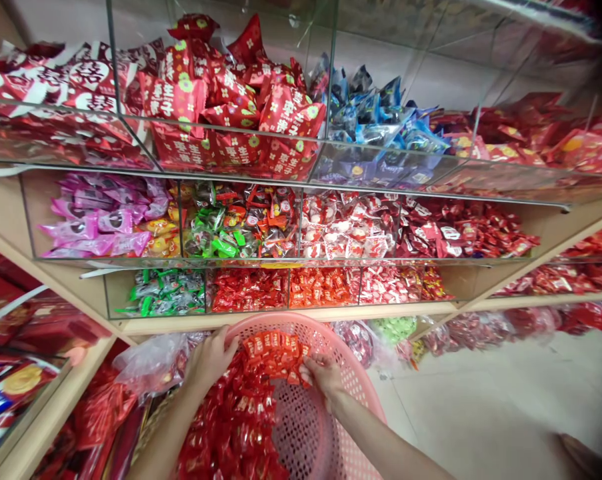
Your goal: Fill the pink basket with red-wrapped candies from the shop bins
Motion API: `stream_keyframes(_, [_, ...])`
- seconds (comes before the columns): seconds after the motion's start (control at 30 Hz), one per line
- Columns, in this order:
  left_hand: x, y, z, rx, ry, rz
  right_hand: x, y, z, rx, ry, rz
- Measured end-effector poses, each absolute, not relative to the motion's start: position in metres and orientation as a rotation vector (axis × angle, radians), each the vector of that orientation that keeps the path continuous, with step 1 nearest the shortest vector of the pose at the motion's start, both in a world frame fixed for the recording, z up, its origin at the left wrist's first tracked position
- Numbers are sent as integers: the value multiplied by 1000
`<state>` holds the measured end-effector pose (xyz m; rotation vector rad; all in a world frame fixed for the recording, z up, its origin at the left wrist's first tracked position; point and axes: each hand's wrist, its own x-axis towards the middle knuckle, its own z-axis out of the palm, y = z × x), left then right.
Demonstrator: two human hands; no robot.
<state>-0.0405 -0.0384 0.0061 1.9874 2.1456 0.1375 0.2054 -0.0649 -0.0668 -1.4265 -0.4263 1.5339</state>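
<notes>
Pink plastic basket (353, 373), perforated wall, sits low in front of you, tipped toward the shelves, about half full of small red candy packets (235, 417). Far left: stacked red boxes (15, 380) on a side shelf, blurred. Next, a crumpled clear plastic bag (153, 363) just beside your left hand (211, 360). Your left hand is on the basket's near-left rim, fingers (228, 341) curled over the edge and clamped on it, red packets touching the palm side. At the centre a bunch of the same red packets (275, 353) is gathered between both hands at the top of the heap. Your right hand (323, 377) is inside the basket, fingers (313, 363) closed on the right edge of that bunch; how firm the grip is, you cannot tell. Above the basket runs a wooden shelf unit (291, 313) with clear-walled bins: bottom row left to right holds green wrapped sweets (168, 293), red packets (248, 288), orange-red packets (321, 285) and red-white ones (395, 283). Middle row: purple wrappers (98, 217), mixed green and red sweets (231, 227), white-red sweets (348, 230), dark red packets (461, 233). Top row: large red packets with white print (235, 110), blue-black wrappers (375, 113), more red packs at right, blurred. Far right below: pale floor (505, 393).
</notes>
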Motion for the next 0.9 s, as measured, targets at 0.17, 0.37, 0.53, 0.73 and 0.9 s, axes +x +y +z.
stream_keyframes(0.17, [-40, -38, 7, 1996, 2133, 148, 207, -63, -70, -1392, -351, 1587])
stream_keyframes(0.37, [-41, -38, 7, 2016, 2134, 126, 206, -55, -63, -1438, -357, 1588])
stream_keyframes(0.53, [-41, -38, 7, 2007, 2145, 108, 204, -54, -57, -1473, -367, 1588])
stream_keyframes(0.73, [-42, -36, 3, 2029, 2158, 76, 209, -60, -54, -1484, -385, 1599])
stream_keyframes(0.9, [-43, -36, 1, 2030, 2154, 87, 212, -66, -54, -1450, -372, 1611])
